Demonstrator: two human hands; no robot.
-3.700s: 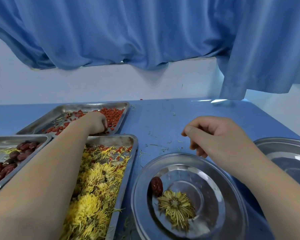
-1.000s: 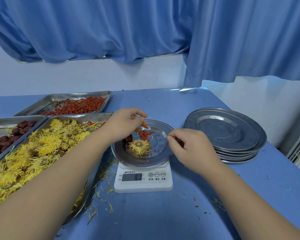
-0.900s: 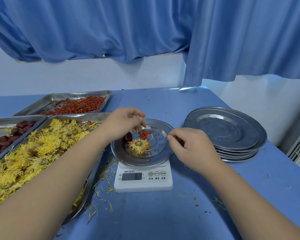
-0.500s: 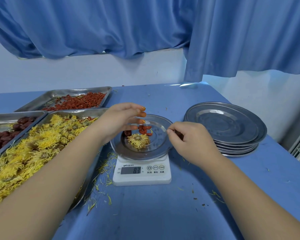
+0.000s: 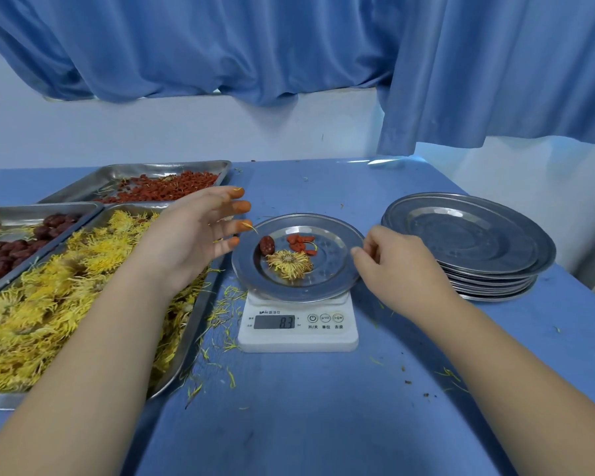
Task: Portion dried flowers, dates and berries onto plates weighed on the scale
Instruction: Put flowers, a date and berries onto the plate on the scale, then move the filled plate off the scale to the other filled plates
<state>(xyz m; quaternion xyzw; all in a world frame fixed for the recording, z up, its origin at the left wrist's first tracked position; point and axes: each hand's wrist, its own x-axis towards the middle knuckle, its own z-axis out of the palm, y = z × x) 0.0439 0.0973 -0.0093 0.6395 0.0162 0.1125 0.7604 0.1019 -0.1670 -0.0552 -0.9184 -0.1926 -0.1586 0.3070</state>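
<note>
Three steel trays sat at your left: the dates tray farthest left, the flower tray beside it, and the berry tray behind both. Your left hand hovered over the flower tray's far right corner, fingers spread straight and holding nothing, its orange-stained tips just left of the plate. That one plate stood on the one scale, carrying one date, one dried flower and a small cluster of berries too tight to count. Your right hand sat at the plate's right rim, fingers curled; whether they pinched it, I cannot tell. Farther right lay one stack of plates.
</note>
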